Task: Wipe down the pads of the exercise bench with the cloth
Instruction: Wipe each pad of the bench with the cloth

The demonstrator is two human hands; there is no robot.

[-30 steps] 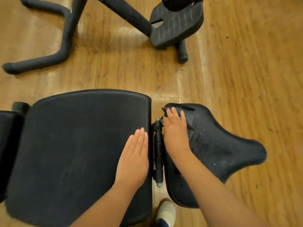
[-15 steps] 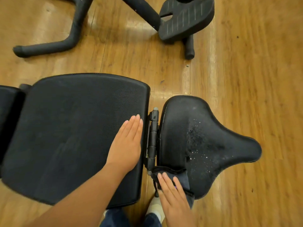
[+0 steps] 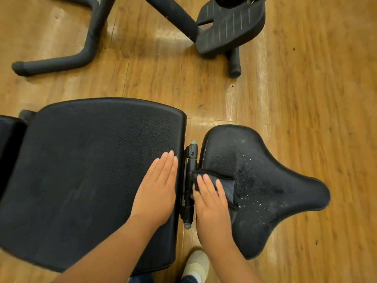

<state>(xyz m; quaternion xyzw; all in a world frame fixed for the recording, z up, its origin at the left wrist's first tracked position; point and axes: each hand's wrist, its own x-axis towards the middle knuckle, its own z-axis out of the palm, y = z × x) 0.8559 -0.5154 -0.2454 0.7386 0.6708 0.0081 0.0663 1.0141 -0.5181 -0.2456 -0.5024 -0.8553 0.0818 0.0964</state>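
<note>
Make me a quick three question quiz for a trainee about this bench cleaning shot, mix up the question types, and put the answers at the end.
1. True or false: the left hand lies flat on the large rectangular black bench pad.
2. Multiple choice: the dark folded cloth is under the right hand on
A. the wooden plank floor
B. the black saddle-shaped seat pad
C. the black ribbed footplate
3. Fill in: the pale specks on the seat pad lie to the ______ of the cloth in the picture.

Key
1. True
2. B
3. Right
</note>
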